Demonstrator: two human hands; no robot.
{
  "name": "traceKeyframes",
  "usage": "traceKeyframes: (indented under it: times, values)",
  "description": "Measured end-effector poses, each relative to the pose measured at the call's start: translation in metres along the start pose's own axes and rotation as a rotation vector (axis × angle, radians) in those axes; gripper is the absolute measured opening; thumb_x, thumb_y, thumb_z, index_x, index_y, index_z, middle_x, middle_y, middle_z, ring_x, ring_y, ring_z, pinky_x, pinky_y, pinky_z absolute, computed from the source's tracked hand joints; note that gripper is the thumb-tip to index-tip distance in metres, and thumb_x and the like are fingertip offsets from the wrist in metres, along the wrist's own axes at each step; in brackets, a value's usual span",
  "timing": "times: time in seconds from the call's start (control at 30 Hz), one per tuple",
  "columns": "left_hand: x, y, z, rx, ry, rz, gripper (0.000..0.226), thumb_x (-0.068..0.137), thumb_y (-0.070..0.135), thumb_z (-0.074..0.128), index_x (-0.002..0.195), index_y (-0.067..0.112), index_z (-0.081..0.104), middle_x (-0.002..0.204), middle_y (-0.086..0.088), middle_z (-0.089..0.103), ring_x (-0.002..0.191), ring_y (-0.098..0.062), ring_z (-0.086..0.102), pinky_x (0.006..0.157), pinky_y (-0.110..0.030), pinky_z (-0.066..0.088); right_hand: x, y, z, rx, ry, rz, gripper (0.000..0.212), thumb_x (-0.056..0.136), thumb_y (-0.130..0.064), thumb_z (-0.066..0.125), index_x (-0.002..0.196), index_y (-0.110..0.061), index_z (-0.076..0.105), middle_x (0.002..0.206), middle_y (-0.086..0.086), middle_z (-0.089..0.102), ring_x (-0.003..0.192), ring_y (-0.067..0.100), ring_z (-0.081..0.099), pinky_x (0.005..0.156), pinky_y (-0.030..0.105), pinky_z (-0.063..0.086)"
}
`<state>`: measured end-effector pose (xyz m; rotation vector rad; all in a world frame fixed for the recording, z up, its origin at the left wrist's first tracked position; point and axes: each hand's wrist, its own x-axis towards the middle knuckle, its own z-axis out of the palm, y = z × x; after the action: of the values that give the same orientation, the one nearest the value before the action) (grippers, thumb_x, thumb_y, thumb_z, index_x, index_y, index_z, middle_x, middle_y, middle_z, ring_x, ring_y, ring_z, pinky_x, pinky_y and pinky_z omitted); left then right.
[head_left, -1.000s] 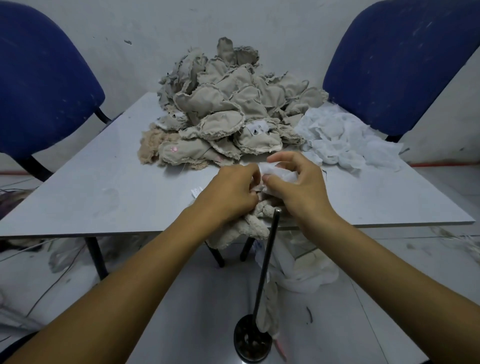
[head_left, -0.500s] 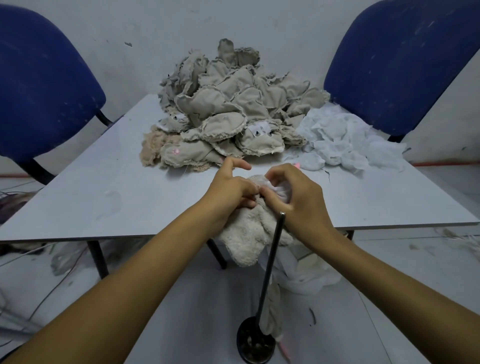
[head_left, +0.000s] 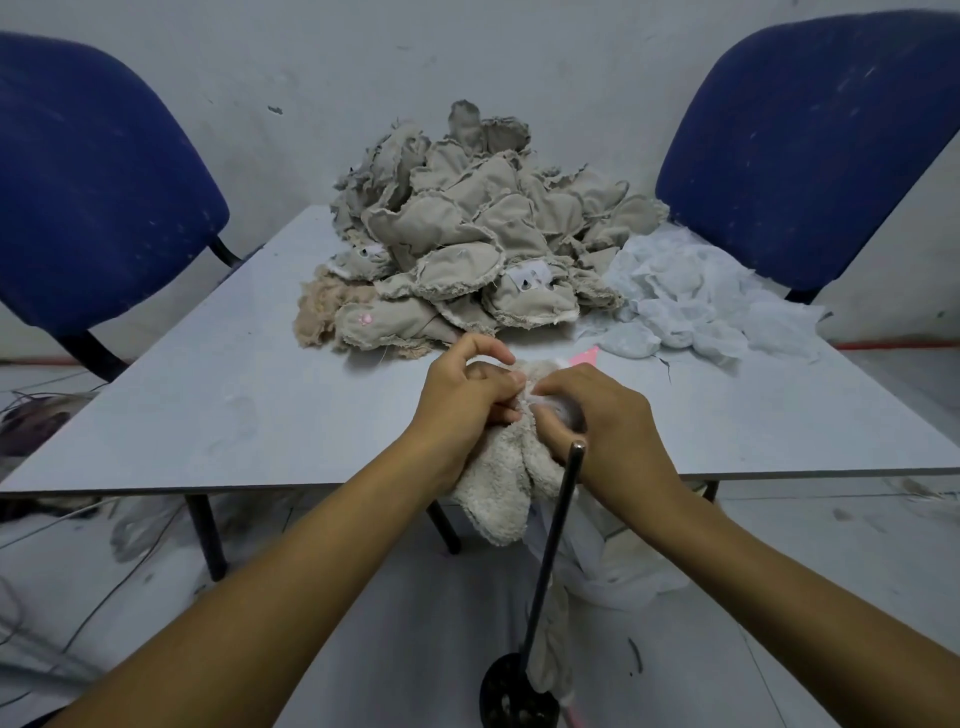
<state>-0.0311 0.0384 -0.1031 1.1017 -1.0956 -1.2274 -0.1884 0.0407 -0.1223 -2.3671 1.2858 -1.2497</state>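
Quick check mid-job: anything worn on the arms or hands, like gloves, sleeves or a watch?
The left hand and right hand are bare: no gloves or rings in view. The left forearm and right forearm show no sleeves, watch or bands.

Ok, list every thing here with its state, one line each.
Plush toy: fluffy side out, hanging past the table edge.
Left hand: grips the toy's top.
Right hand: pinches the same spot.
Fabric pile: heaped on the table, raw seams outward.
White cloth: crumpled beside the pile.
Rod: upright on its round base.
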Motion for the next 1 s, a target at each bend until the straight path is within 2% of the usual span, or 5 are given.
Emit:
traceKeyframes:
  times: [0.27, 0.6, 0.73, 0.87, 1.0]
  values:
    - [-0.003, -0.006, 0.0, 0.05, -0.049, 0.117, 0.022, 0.087, -0.014, 0.06, 0.081, 0.008, 0.06, 0.067, -0.006, 0.061, 0.054, -0.013, 0.053, 0.051, -0.021, 0.047, -0.005, 0.009, -0.008, -0.12, -0.161, -0.215, 0.021, 0.087, -0.007, 0.072, 0.108, -0.006, 0.073, 0.109, 0.009, 0.066, 0.098, 0.028, 0.058, 0.086, 0.029, 0.043]
    - [-0.002, -0.004, 0.007, 0.276, -0.045, 0.232, 0.025, 0.087, -0.008, 0.063, 0.081, 0.016, 0.062, 0.069, -0.004, 0.06, 0.06, -0.014, 0.055, 0.054, -0.023, 0.046, -0.004, 0.007, -0.003, 0.031, -0.026, 0.07, 0.021, 0.088, -0.022, 0.075, 0.108, -0.02, 0.077, 0.107, 0.005, 0.05, 0.099, 0.017, 0.05, 0.082, 0.028, 0.043]
    - [0.001, -0.004, 0.003, 0.516, -0.071, 0.264, 0.023, 0.088, 0.005, 0.067, 0.082, 0.026, 0.061, 0.07, 0.005, 0.062, 0.062, -0.01, 0.055, 0.063, -0.033, 0.049, -0.004, 0.009, -0.012, 0.251, 0.008, 0.228, 0.056, 0.076, -0.033, 0.084, 0.125, -0.026, 0.059, 0.092, -0.014, 0.072, 0.087, -0.002, 0.064, 0.075, 0.012, 0.047]
    - [0.001, -0.011, 0.004, 0.434, 0.024, 0.232, 0.028, 0.09, 0.003, 0.064, 0.08, 0.029, 0.061, 0.064, 0.01, 0.055, 0.062, -0.014, 0.05, 0.065, -0.038, 0.044, -0.008, 0.011, -0.02, 0.097, -0.223, 0.123, 0.025, 0.102, -0.037, 0.048, 0.127, -0.034, 0.045, 0.086, -0.012, 0.07, 0.077, 0.002, 0.063, 0.067, 0.02, 0.04]
    - [-0.007, -0.01, 0.009, 0.553, 0.0, 0.353, 0.025, 0.091, 0.005, 0.06, 0.085, 0.029, 0.058, 0.074, 0.002, 0.062, 0.066, -0.017, 0.054, 0.061, -0.034, 0.045, -0.015, 0.008, -0.015, -0.089, -0.321, 0.002, 0.04, 0.103, -0.026, 0.039, 0.143, -0.023, 0.036, 0.108, 0.001, 0.051, 0.093, 0.007, 0.039, 0.072, 0.026, 0.032]
